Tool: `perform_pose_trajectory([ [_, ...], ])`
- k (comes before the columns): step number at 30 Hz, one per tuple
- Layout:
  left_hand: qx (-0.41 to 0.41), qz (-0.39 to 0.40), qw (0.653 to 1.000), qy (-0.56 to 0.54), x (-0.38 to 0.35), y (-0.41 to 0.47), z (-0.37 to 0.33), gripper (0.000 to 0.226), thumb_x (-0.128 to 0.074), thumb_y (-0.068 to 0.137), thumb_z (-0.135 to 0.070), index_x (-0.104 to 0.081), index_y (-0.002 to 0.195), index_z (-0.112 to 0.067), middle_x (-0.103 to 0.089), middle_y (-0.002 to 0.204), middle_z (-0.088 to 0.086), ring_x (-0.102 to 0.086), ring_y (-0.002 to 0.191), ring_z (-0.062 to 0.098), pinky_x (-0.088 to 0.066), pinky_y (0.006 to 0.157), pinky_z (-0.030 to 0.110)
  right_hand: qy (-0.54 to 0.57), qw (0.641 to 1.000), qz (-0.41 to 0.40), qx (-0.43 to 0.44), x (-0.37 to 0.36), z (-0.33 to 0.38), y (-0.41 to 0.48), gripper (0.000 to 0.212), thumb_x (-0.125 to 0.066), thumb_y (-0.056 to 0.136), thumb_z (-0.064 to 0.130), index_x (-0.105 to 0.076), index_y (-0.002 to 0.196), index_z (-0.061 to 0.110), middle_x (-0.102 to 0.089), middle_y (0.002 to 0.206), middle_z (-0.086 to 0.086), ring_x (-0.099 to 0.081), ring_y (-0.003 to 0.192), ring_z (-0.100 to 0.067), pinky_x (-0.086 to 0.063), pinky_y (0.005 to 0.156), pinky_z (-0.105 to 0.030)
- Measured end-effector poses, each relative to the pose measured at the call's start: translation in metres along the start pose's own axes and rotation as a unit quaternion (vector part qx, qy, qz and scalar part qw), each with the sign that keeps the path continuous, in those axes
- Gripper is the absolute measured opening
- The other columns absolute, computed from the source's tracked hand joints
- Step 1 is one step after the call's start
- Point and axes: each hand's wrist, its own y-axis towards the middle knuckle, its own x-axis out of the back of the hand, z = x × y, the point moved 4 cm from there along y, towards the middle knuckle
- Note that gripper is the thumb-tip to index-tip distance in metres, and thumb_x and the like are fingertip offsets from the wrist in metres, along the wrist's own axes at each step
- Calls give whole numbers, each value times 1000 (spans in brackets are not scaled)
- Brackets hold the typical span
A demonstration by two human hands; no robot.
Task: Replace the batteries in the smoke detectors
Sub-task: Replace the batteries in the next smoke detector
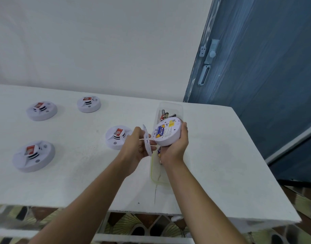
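Right hand [175,147] cupped detector [170,136], fingers curled round rim; battery [160,132] exposed just beside fingertips. Left hand [133,148] pinched loose cover [146,141], thumb against fingers. Thin pinch: cover could slip, drop into tub [179,108] beneath knuckles.

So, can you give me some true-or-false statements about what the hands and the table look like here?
1. Four smoke detectors lie on the table. True.
2. The right hand holds a fifth detector with a battery showing in its back. True.
3. The left hand is empty. False: it holds a round cover.
4. The clear container holds screws. False: loose batteries lie in it.
5. The door is red. False: it is blue.
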Motion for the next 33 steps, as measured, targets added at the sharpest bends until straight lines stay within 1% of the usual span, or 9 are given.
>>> perform_pose_trajectory([
  [3, -8, -5, 999, -34, -1, 4, -3, 25, -42, 91, -21, -57, 99, -1, -70, 78, 18, -64, 69, 30, -55, 77, 40, 15, 999, 21, 38, -2, 7, 1, 40, -52, 83, 32, -57, 118, 12, -62, 122, -13, -60, 117, -33, -50, 98, -49],
  [6, -34, -24, 998, -40, -2, 7, -12, 20, -45, 93, -21, -55, 94, -3, -69, 75, 13, -62, 69, 27, -54, 81, 42, 34, 999, 31, 19, -2, 12, 0, 19, -43, 95, 20, -56, 106, 12, -66, 110, -10, -61, 107, -30, -52, 89, -38],
  [10, -83, -75, 993, -32, -3, 9, -30, 19, -46, 94, -19, -59, 90, -5, -68, 94, 17, -64, 73, 25, -54, 71, 34, 21, 999, 10, -35, 0, 10, 1, 39, -35, 108, 37, -64, 96, 14, -75, 105, -9, -67, 109, -30, -47, 106, -50],
  [15, -144, -102, 984, -12, -13, 10, -44, 23, -48, 94, -22, -60, 83, -5, -67, 97, 8, -64, 82, 23, -53, 78, 34, 40, 998, 28, -40, 1, 9, 5, 34, -44, 104, 21, -55, 132, 5, -66, 128, -18, -64, 118, -33, -55, 94, -44],
  [18, -178, -105, 978, 7, -16, 9, -48, 18, -49, 89, -17, -55, 81, -2, -46, 77, 11, -43, 73, 22, -40, 69, 35, 68, 994, 39, -72, -1, 9, 2, 41, -36, 103, 29, -66, 121, 7, -70, 119, -13, -66, 111, -28, -50, 99, -39],
  [20, -187, -89, 978, 8, -17, 12, -50, 17, -51, 90, -18, -58, 87, -3, -51, 73, 8, -49, 71, 21, -43, 67, 32, 82, 992, 28, -96, 0, 9, 1, 43, -36, 104, 34, -65, 124, 9, -68, 124, -14, -65, 112, -28, -47, 103, -40],
  [23, -190, -90, 978, 7, -15, 14, -52, 22, -54, 93, -21, -65, 104, -6, -67, 87, 2, -67, 83, 20, -54, 71, 30, 90, 990, 6, -111, 3, 9, 3, 37, -42, 105, 32, -66, 122, 10, -74, 112, -11, -70, 100, -25, -58, 82, -33],
  [28, -112, -77, 984, -113, -9, 19, -47, 16, -57, 95, -23, -64, 88, -10, -63, 92, 9, -63, 85, 23, -51, 98, 37, 113, 987, -29, -114, 6, 8, 8, 24, -51, 96, 11, -66, 116, 9, -75, 95, -7, -70, 89, -22, -59, 69, -27],
  [33, -52, -34, 989, -133, -3, 25, -40, 30, -61, 91, -31, -66, 111, -10, -67, 111, 15, -66, 95, 26, -56, 89, 37, 171, 975, 25, -139, 2, 8, 10, 40, -50, 92, 15, -61, 130, 11, -70, 120, -17, -63, 113, -38, -52, 91, -63],
])
